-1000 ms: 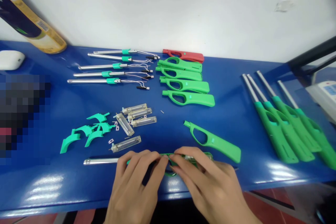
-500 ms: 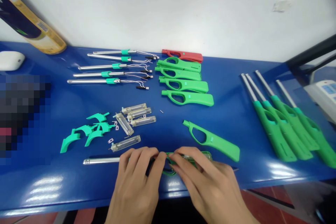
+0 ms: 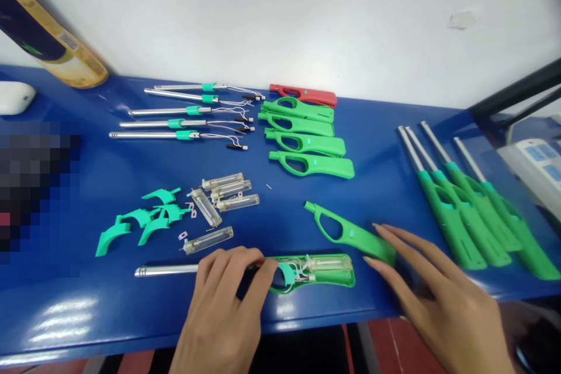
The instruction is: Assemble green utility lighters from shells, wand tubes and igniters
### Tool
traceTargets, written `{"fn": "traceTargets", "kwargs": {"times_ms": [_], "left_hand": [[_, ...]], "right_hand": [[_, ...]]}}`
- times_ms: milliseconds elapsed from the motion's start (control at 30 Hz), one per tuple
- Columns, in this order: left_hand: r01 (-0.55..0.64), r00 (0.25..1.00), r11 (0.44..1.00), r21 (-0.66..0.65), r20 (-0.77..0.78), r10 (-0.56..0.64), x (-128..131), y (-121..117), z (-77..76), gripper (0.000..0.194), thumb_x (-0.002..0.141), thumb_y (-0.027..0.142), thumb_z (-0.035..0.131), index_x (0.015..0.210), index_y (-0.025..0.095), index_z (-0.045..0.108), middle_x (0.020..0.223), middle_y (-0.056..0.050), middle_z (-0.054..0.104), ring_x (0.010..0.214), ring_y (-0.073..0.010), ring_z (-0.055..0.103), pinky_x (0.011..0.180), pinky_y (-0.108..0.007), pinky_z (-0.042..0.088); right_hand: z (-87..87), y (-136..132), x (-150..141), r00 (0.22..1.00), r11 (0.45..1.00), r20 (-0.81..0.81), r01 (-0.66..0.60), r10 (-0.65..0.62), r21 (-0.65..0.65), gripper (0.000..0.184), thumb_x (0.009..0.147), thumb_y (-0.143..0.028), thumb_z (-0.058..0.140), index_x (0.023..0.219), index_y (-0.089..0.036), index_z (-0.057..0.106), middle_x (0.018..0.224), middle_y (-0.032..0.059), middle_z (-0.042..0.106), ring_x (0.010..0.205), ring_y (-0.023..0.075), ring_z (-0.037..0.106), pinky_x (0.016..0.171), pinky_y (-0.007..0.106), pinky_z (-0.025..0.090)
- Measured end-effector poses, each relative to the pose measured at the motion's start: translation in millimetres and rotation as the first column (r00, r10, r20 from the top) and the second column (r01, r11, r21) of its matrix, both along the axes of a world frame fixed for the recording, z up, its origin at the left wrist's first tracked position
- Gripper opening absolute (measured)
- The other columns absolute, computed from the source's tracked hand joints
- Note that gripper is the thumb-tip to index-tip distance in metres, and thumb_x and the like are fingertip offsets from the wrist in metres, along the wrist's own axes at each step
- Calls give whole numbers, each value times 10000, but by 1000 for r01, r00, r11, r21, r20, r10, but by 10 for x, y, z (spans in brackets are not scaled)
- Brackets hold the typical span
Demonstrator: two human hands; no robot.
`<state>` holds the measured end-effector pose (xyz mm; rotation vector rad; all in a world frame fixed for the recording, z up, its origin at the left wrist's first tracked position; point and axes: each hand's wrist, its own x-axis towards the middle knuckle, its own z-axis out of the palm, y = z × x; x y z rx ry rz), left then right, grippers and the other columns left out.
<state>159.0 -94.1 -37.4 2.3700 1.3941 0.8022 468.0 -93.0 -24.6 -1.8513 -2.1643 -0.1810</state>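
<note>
My left hand is closed over the front of a partly assembled gas lighter near the table edge. Its metal tube sticks out to the left. To the right of my fingers, the open green shell half shows a clear fuel tank, a teal trigger and white wires. My right hand has its thumb and fingers apart, astride the wide end of a loose green shell half. Whether the fingertips touch its edges I cannot tell.
Metal tubes with wires lie at the back left, near green shells and a red one. Clear tanks and teal triggers lie left of centre. Assembled lighters rest at the right.
My right hand has left the partly assembled lighter and moved right to the loose green shell half. The lighter's inside now shows. My left hand stays on its front.
</note>
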Motion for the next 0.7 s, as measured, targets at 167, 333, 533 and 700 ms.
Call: {"fn": "traceTargets", "kwargs": {"times_ms": [167,333,533,700], "left_hand": [[16,1000,1000,-8,-5,-16,-41,39,47,432,976,-94,500,1277,152,689,1220,-97,629,1147,-195,585,1046,-397,415],[15,998,1000,26,-54,-13,-50,71,48,423,993,-74,517,1288,169,698,1204,-82,645,1138,-191,590,1065,-401,400],[58,998,998,-11,33,-57,62,67,42,347,992,4,640,1292,166,703,1270,-94,658,1219,-225,575,1069,-417,454],[153,988,986,-62,-17,-155,125,58,-8,378,1013,67,651,1375,170,682,1288,-110,680,1230,-271,560,1078,-485,427]], "right_hand": [[36,-66,-169,972,981,-138,-187,191,44,305,1075,-207,640,1360,-297,699,1306,-9,768,1030,121,794,785,211,599],[90,37,-421,919,932,-187,-360,347,-40,285,1113,-200,539,1292,-295,740,1289,-1,785,926,129,818,661,243,610],[48,109,-457,891,911,-230,-411,391,-46,420,1073,-54,477,1293,-290,746,1225,7,802,874,136,822,690,242,650],[61,134,-458,888,911,-248,-409,386,-45,377,1066,-64,510,1238,-278,768,1166,8,811,868,131,823,690,212,651]]}}
